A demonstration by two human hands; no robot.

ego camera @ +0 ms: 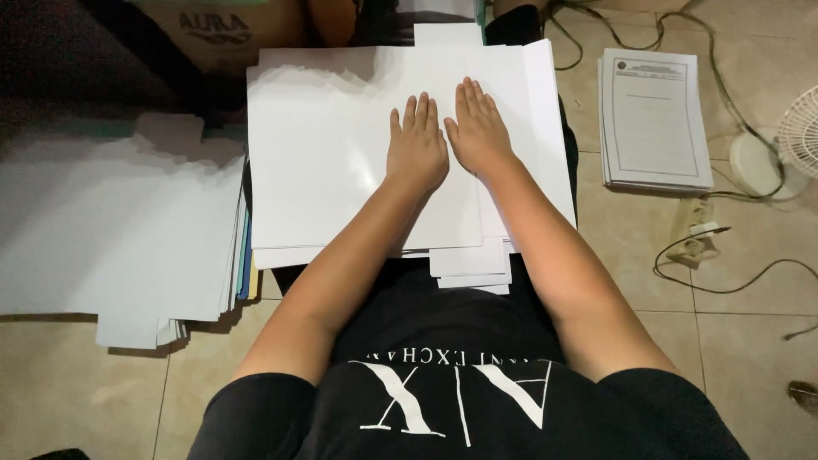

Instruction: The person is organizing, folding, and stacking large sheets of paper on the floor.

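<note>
Both hands lay flat, palms down, on a large white sheet of glossy card [341, 153] that topped a stack of white sheets on the person's lap. The left hand [417, 145] and the right hand [479, 132] rested side by side, thumbs just touching near the middle of the sheet. The fingers of each were straight and held close together, pointing toward twelve o'clock; nothing was pinched or gripped. The sheet sat directly beneath the palms and spread mostly toward nine o'clock from them, its long axis running from nine to three o'clock. The left hand was nearer the broad free part of the sheet, while the right hand lay close to the seam where a second white sheet [528, 128] overlapped at three o'clock.

Smaller white paper pieces [473, 264] stuck out below the stack at six o'clock. A spread pile of large white cards [111, 230] covered the floor at nine o'clock. At two o'clock lay a neat stack of printed paper forms [654, 119] on the beige tiled floor [648, 238], with grey cables [724, 281] trailing past it and the edge of a white fan [801, 128] at three o'clock. A brown cardboard box [221, 34] stood at eleven o'clock in the dim room.
</note>
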